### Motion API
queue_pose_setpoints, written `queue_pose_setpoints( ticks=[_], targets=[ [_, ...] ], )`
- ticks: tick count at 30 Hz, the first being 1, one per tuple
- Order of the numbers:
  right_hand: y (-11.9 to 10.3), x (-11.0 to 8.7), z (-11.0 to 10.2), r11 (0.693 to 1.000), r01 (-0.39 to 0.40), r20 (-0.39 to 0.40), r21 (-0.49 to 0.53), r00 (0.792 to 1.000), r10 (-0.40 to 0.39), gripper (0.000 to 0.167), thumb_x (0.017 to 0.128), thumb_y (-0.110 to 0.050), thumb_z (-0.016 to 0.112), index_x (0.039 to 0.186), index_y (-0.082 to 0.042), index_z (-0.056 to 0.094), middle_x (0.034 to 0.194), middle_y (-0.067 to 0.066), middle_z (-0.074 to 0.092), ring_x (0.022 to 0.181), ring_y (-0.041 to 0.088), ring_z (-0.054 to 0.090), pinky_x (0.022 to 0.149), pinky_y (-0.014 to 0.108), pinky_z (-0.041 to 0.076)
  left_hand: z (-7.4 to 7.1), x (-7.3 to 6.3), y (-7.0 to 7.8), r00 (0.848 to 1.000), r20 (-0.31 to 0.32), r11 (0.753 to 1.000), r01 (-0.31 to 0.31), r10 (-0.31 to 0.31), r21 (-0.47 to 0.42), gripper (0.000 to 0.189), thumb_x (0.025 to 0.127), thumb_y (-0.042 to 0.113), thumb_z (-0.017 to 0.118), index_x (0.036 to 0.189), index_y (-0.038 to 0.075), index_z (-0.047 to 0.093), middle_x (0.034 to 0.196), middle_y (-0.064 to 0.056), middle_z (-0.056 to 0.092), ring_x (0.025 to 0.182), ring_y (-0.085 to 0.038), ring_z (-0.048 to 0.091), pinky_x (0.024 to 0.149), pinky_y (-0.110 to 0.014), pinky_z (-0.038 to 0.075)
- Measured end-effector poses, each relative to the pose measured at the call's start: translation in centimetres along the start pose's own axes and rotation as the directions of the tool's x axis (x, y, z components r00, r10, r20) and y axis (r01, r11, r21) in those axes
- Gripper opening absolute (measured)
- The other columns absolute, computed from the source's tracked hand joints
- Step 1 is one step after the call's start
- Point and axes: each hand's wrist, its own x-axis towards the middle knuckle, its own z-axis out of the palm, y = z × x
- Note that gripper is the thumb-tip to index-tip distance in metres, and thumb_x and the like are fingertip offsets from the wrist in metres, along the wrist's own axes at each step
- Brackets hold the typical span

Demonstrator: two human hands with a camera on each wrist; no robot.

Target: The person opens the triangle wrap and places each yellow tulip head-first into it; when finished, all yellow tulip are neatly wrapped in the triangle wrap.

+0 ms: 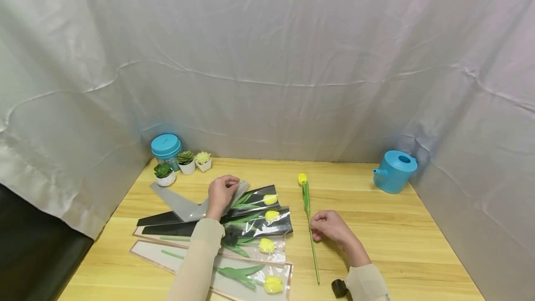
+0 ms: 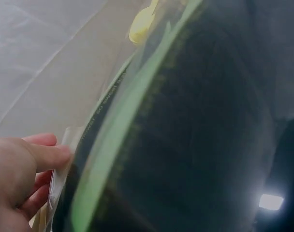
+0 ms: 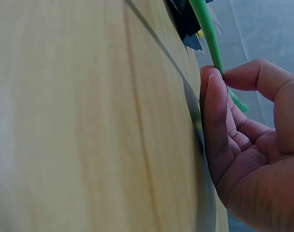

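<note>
Between the thumb and fingers of my right hand (image 1: 332,227) is the green stem of a yellow artificial tulip (image 1: 307,203). Its bloom points away from me over the bare wood. The right wrist view shows the stem (image 3: 208,31) crossing the pinching fingertips. My left hand (image 1: 221,194) pinches the edge of a grey translucent flower sleeve (image 1: 184,204), which lies bent across the wrapped tulips. In the left wrist view, the left fingertips (image 2: 60,155) meet a clear plastic edge beside a black-backed sleeve (image 2: 200,121).
Several sleeved yellow tulips overlap on the left: black-backed ones (image 1: 273,226) and a pale one (image 1: 251,271) nearest me. Small potted succulents (image 1: 186,165) and a blue lidded tub (image 1: 166,145) stand at back left. A blue watering can (image 1: 394,172) is at back right, before grey curtains.
</note>
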Motion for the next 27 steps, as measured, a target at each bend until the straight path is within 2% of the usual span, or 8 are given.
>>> queue_pose_setpoints(
  ticks=[4,8,10,15,21,27],
  targets=[
    [0.1,0.1,0.0,1.000,0.000,-0.002,-0.006,1.000,0.000,0.019,0.093,-0.004,0.063,0.103,0.012,0.066,0.077,0.011,0.070,0.066,0.016,0.068,0.062,0.029,0.061,-0.2,0.5,0.8,0.997,0.042,0.998,-0.066,0.066,-0.003,0.010,0.090,0.013,0.082,0.099,0.017,0.082,0.092,0.000,0.081,0.088,-0.020,0.076,0.088,-0.045,0.058],
    [0.2,0.2,-0.1,1.000,-0.009,-0.008,-0.005,1.000,0.008,0.019,0.091,-0.003,0.063,0.102,0.012,0.066,0.077,0.011,0.069,0.065,0.016,0.068,0.062,0.030,0.061,-0.4,0.9,2.0,0.985,0.089,0.989,-0.143,0.145,-0.030,0.009,0.091,0.013,0.081,0.099,0.017,0.083,0.092,0.000,0.081,0.086,-0.019,0.076,0.085,-0.043,0.059],
    [0.3,0.2,-0.1,1.000,-0.011,-0.012,-0.008,1.000,0.011,0.018,0.091,-0.003,0.063,0.101,0.012,0.066,0.077,0.011,0.069,0.065,0.016,0.068,0.061,0.030,0.061,-0.4,1.0,2.5,0.980,0.108,0.986,-0.162,0.166,-0.045,0.009,0.091,0.014,0.081,0.099,0.017,0.083,0.091,0.000,0.080,0.084,-0.019,0.075,0.082,-0.042,0.059],
    [0.2,0.1,0.0,1.000,-0.012,-0.012,-0.014,1.000,0.012,0.018,0.091,-0.003,0.064,0.101,0.012,0.067,0.077,0.012,0.068,0.065,0.016,0.068,0.060,0.029,0.061,0.3,1.0,3.3,0.970,0.154,0.982,-0.179,0.187,-0.066,0.011,0.091,0.012,0.081,0.100,0.017,0.083,0.092,0.001,0.080,0.082,-0.017,0.072,0.077,-0.036,0.058],
    [0.0,0.0,0.0,1.000,-0.023,-0.009,-0.011,1.000,0.023,0.019,0.091,-0.003,0.064,0.102,0.013,0.066,0.077,0.011,0.068,0.064,0.015,0.067,0.060,0.029,0.061,1.9,0.7,3.8,0.952,0.226,0.978,-0.189,0.205,-0.089,0.012,0.091,0.012,0.080,0.102,0.017,0.082,0.100,0.002,0.080,0.087,-0.016,0.073,0.080,-0.035,0.060],
    [0.2,0.0,0.0,1.000,-0.021,-0.018,-0.018,1.000,0.021,0.020,0.092,-0.002,0.064,0.103,0.014,0.066,0.078,0.011,0.068,0.064,0.016,0.067,0.061,0.030,0.061,3.4,0.4,4.2,0.940,0.276,0.977,-0.178,0.203,-0.114,0.010,0.092,0.011,0.079,0.101,0.016,0.082,0.099,0.003,0.079,0.088,-0.013,0.072,0.079,-0.032,0.059]
  ],
)
